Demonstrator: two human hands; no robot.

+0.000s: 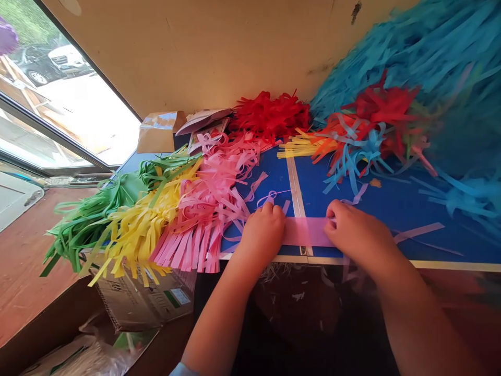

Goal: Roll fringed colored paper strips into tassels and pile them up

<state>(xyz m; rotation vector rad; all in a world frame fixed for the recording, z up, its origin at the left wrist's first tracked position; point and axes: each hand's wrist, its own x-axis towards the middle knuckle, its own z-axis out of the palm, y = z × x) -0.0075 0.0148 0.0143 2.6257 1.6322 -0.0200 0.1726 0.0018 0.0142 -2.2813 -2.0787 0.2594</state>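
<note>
Left hand (pixel 262 232), curled closed, pressing pink paper strip (pixel 305 232) down at 9 o'clock; right hand (pixel 358 232) pinching 3 o'clock end, holding strip taut and flat on blue board (pixel 407 209).

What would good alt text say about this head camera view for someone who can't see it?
The left hand and right hand hold a flat pink paper strip on a blue tabletop, beside heaps of pink fringe, yellow fringe, green fringe and red fringe.
</note>
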